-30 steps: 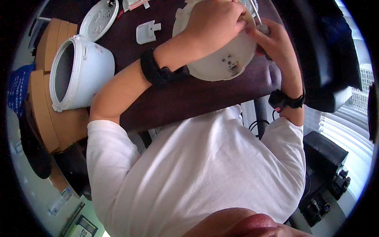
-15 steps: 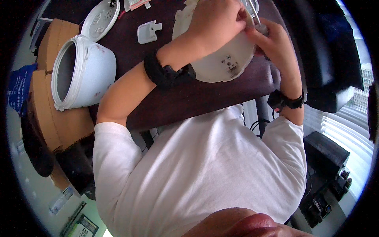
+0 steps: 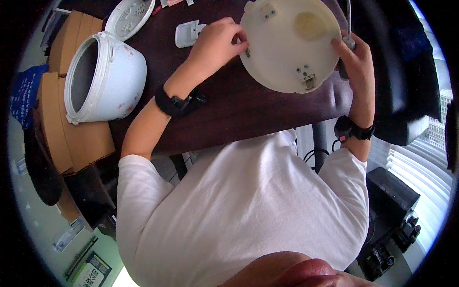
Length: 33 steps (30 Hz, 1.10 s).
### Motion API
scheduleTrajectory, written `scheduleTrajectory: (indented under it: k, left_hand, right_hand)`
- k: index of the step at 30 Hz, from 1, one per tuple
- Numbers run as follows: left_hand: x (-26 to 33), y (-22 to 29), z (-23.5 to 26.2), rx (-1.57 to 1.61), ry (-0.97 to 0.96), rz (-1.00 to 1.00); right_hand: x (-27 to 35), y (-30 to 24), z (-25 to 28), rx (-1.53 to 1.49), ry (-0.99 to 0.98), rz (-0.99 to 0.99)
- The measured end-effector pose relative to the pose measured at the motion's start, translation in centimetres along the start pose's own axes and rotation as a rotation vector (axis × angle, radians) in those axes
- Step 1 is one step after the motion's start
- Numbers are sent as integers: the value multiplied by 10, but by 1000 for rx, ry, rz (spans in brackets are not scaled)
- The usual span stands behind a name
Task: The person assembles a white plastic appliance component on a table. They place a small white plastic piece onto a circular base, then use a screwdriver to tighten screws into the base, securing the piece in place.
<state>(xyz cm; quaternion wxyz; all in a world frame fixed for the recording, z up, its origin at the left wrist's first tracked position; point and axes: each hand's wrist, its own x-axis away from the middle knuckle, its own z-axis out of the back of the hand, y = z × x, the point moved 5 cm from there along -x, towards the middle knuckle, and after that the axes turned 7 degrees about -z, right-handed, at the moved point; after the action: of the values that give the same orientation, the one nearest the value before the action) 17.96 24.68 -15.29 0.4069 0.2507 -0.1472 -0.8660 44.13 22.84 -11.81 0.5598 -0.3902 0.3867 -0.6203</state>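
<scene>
A round off-white plastic cover, with small screws and metal fittings and a yellowish round patch, is held over the table. My right hand grips its right edge, thumb on the face. The same hand also holds a screwdriver, its metal shaft pointing away and its grey handle partly hidden by the fingers. At the cover's left edge, beside a pair of screws, my left hand has thumb and fingertips pinched together. Whatever may be between those fingertips is too small to make out.
A small white plastic piece lies on the dark table behind my left hand. Left of it stand a white bucket-shaped housing on its side and a round white lid. Cardboard boxes line the left edge.
My left hand has drawn back from over the cover to its left edge, uncovering the face. The cover and my right hand have shifted to the right and slightly nearer.
</scene>
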Motion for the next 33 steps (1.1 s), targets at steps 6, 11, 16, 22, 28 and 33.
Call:
scheduleTrajectory:
  k: [6, 11, 16, 22, 28, 33]
  left_hand:
    - [-8, -13, -6, 81, 96, 36]
    - [-11, -22, -13, 45, 192, 31]
    - [-43, -22, -47, -137, 43, -68]
    - [-77, -13, -80, -338, -96, -188]
    - [-79, -9, -79, -273, -198, -133]
    - [-67, -4, -78, -301, -195, -121]
  right_hand:
    - [3, 4, 15, -55, 53, 33]
    - [-6, 15, 53, -101, 149, 45]
    - [-22, 5, 101, -13, 311, -30]
    - [-66, -24, 111, 641, 653, 198]
    - [-88, -36, 82, 850, 754, 311]
    - [-91, -42, 58, 942, 742, 487]
